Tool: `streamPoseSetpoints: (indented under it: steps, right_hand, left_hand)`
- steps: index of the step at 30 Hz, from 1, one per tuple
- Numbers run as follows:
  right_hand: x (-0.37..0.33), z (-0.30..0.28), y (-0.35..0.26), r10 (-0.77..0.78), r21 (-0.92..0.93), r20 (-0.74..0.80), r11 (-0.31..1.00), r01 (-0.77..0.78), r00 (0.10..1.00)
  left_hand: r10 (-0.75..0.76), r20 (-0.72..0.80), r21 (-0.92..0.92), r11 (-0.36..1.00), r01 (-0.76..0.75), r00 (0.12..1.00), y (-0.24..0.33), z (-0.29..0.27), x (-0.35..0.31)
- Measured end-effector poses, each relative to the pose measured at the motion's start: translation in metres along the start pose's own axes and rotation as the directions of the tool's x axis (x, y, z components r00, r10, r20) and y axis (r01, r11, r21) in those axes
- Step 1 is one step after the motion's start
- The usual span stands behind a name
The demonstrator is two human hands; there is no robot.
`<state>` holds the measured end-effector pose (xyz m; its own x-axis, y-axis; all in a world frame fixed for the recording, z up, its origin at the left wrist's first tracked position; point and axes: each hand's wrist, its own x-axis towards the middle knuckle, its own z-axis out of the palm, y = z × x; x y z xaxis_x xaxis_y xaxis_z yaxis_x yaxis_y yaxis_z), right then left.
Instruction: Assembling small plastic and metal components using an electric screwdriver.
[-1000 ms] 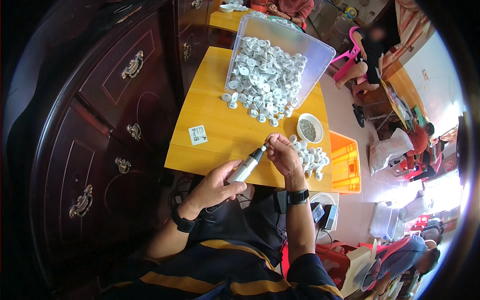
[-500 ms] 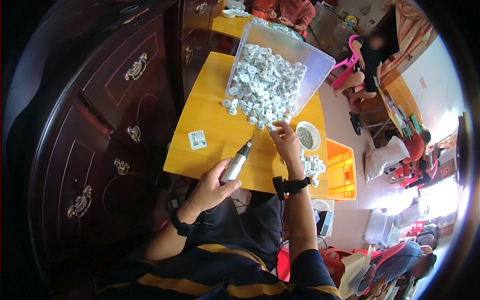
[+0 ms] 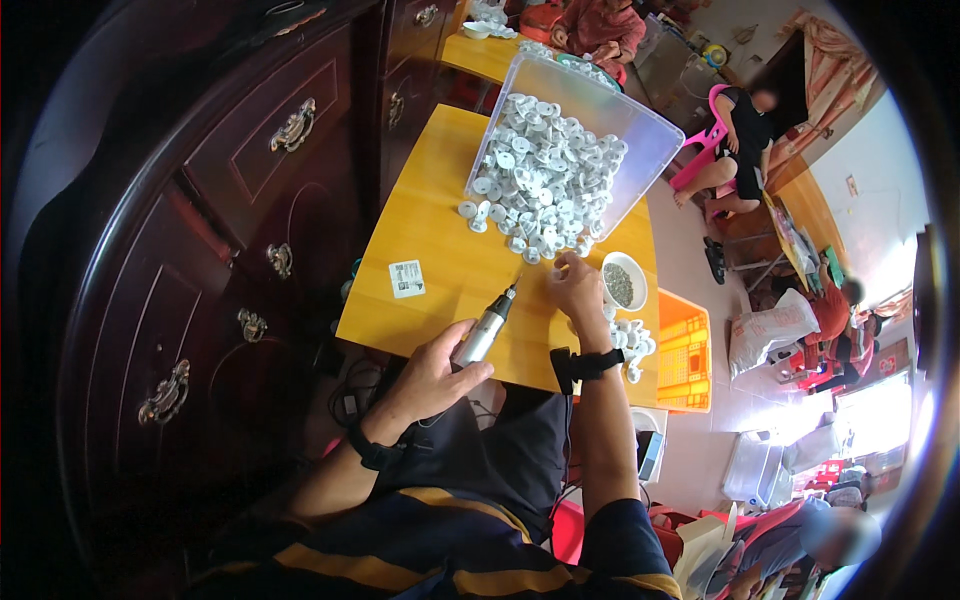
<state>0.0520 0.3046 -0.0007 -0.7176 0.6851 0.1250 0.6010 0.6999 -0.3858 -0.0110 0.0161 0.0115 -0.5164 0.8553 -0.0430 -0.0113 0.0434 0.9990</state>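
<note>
My left hand (image 3: 436, 376) is wrapped around a silver and black electric screwdriver (image 3: 484, 336), its bit slanting up toward the white parts. My right hand (image 3: 578, 290) is closed just below those parts, its fingertips drawn together; what they hold, if anything, is hidden. Beside it stands a white bowl (image 3: 640, 297) of small grey metal pieces that look like screws. Ahead, a heap of round white plastic parts (image 3: 545, 180) spills from a clear plastic bin (image 3: 645, 135). More white parts (image 3: 634, 348) lie by my right wrist.
A printed white card (image 3: 406, 279) lies on the yellow wooden table (image 3: 400, 325). An orange crate (image 3: 685, 350) stands against the right side. Dark wooden drawers (image 3: 240, 180) rise on the left. Several people sit farther off, one person (image 3: 600, 30) beyond the bin.
My right hand has come away from a white part at the heap's near edge, and its fingers have curled in. My left hand keeps its hold on the screwdriver. The whole view has shifted slightly.
</note>
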Motion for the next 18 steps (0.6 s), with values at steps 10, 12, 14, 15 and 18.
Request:
streamPoseSetpoints:
  steps: [10, 12, 14, 15, 18]
  right_hand:
    - [-0.048, 0.015, -0.012, 0.025, 0.915, 0.229, 0.335, -0.224, 0.973]
    - [-0.056, 0.02, -0.014, 0.033, 0.93, 0.236, 0.283, -0.235, 0.971]
    - [-0.061, 0.023, -0.021, 0.037, 0.94, 0.249, 0.23, -0.251, 0.968]
    - [-0.063, 0.023, -0.023, 0.041, 0.946, 0.239, 0.217, -0.242, 0.97]
    - [-0.067, 0.026, -0.027, 0.04, 0.95, 0.226, 0.211, -0.229, 0.973]
  left_hand:
    - [0.081, 0.01, 0.043, 0.996, -0.082, 0.997, -0.003, 0.003, 0.0]
    - [0.048, 0.037, 0.067, 0.996, -0.051, 0.998, -0.005, 0.004, 0.0]
    - [0.022, 0.043, 0.071, 0.997, -0.025, 0.999, -0.004, 0.003, 0.0]
    - [0.007, 0.052, 0.072, 0.997, -0.011, 0.999, -0.003, 0.003, -0.001]
    - [0.032, 0.055, 0.104, 0.994, -0.038, 0.998, -0.008, 0.004, -0.001]
